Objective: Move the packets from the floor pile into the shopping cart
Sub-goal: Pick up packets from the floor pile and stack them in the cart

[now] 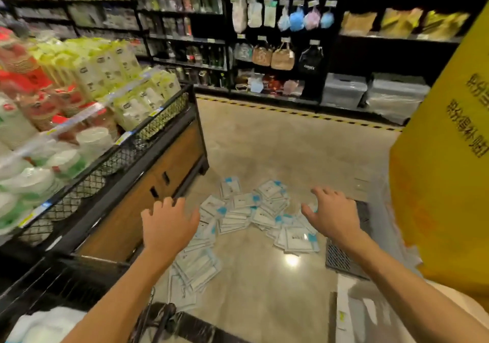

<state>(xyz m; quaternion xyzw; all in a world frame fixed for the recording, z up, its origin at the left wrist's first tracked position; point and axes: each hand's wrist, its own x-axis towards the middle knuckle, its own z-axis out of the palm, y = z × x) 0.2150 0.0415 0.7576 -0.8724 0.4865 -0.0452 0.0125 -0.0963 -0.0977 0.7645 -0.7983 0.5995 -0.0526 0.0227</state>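
Both hands empty, fingers spread wide: left hand (169, 223) at 7 o'clock of the packets (251, 210), right hand (334, 214) at 3 o'clock. Packets flat, white and blue, glossy film, heaped loose on polished floor (264, 141). Likely to slither apart or slip from a hasty scoop. Dark wire frame (164, 316) at 6 o'clock, possibly the shopping cart.

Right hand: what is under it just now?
Under the right hand, white-and-blue packets lie on the beige floor, beside a dark grille. Whatever is directly beneath the palm is covered. It holds nothing.
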